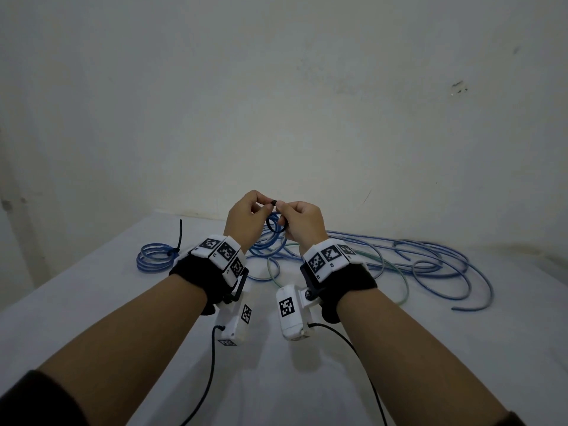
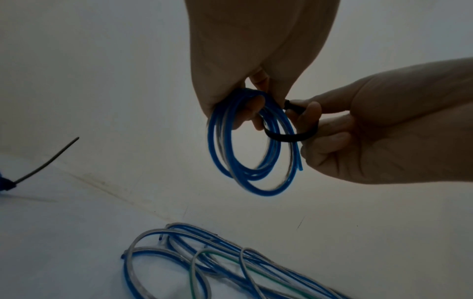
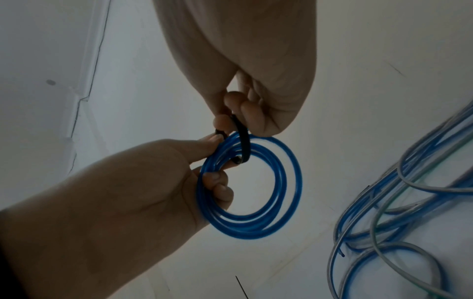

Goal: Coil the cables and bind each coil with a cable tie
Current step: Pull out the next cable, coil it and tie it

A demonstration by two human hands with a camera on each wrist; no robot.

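Both hands are raised above the white table (image 1: 92,302). My left hand (image 1: 255,207) grips a small coil of blue cable (image 2: 256,182), with fingers curled through it. A black cable tie (image 1: 276,225) is looped loosely round the coil (image 3: 294,182). My right hand (image 1: 284,208) pinches the tie (image 2: 289,138) near its head, where the fingertips of both hands meet. In the right wrist view the tie's strap (image 3: 243,141) crosses over the coil's strands. The tie's loop is wide, not snug on the coil.
A bound blue coil (image 1: 156,256) lies at the far left, its black tie tail (image 1: 180,233) sticking up. Several loose blue, grey and green cables (image 1: 399,259) sprawl on the right half of the table, up to the wall.
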